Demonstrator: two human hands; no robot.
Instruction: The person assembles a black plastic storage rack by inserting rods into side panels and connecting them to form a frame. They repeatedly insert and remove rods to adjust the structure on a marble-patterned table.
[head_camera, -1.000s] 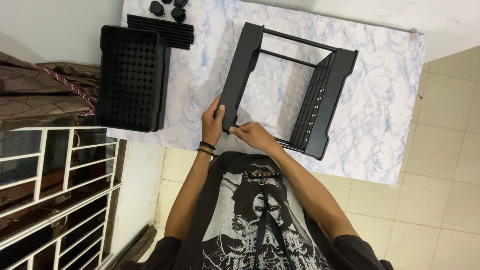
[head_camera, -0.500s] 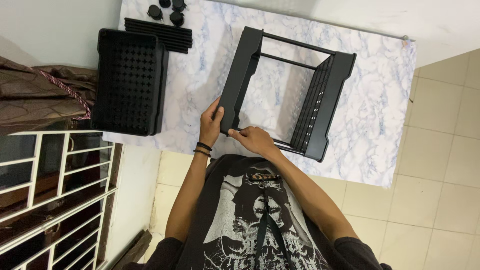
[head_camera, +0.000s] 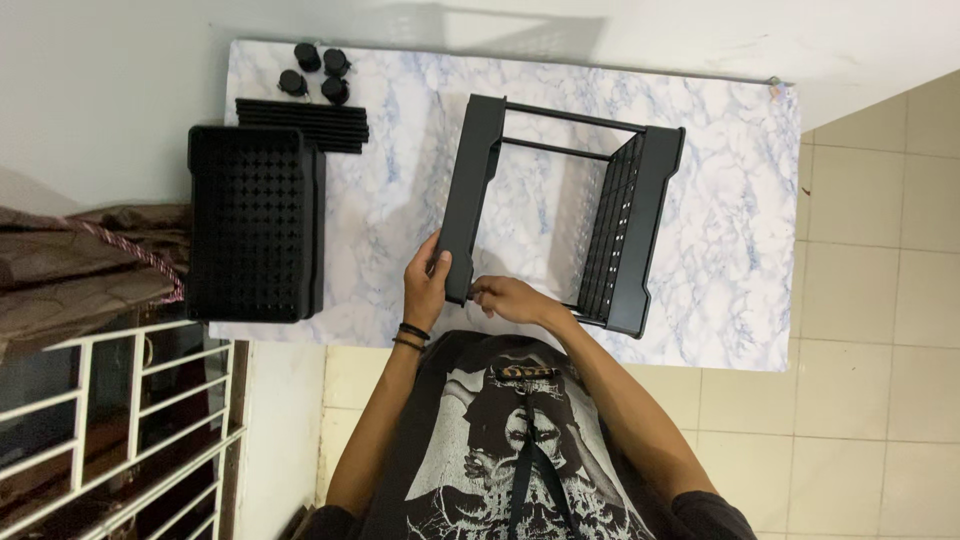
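Head view: hands worked at the near end of a black rack frame (head_camera: 560, 210) that stood on a marble-patterned table (head_camera: 740, 250). The left hand (head_camera: 427, 288) was wrapped around the lower end of the frame's left side panel (head_camera: 470, 190), thumb on the panel face and fingers behind it. The right hand (head_camera: 508, 298) was pinched narrow at the bottom corner of that same panel, fingertips touching it; whether a small part sat between the fingertips could not be determined.

Frame orientation: the long axis of both side panels ran away from the person, tilted slightly rightward at the far end. The right side panel (head_camera: 640, 230), perforated on its inner face, lay well apart from both hands. Two thin cross rods (head_camera: 570, 130) joined the panels at the far end. The frame lay directly ahead of the hands, and the left hand was nearer to the gripped panel's outer edge.

Adjacent items: a black perforated tray stack (head_camera: 255, 225) lay left of the frame, a bundle of black rods (head_camera: 305, 122) beyond it, and four black caster wheels (head_camera: 315, 72) near the table's far left corner.
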